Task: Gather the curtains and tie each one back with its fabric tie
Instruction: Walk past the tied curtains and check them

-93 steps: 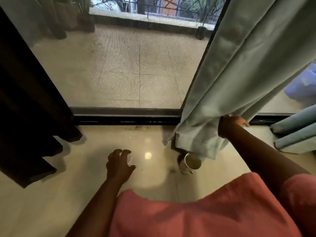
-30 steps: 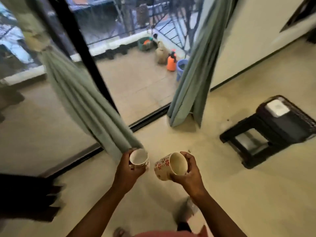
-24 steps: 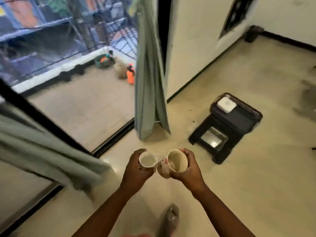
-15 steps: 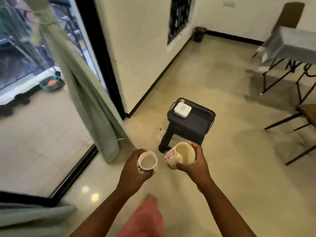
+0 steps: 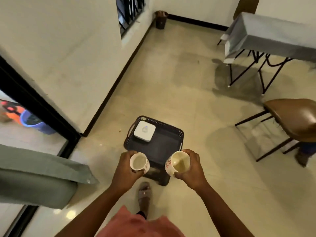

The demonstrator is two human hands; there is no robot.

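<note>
Head view: the left hand has its grip curled around a small white cup, and the right hand grips a floral mug at its 3 o'clock. Both hang above a black plastic stool. The grey-green curtain lies at 9 o'clock, well apart.

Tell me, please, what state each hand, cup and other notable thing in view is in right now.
left hand: grips the small cup, upright, contents unclear
right hand: grips the patterned cup, tilted
black stool: standing, white box resting on it
curtain: hanging at left
</note>
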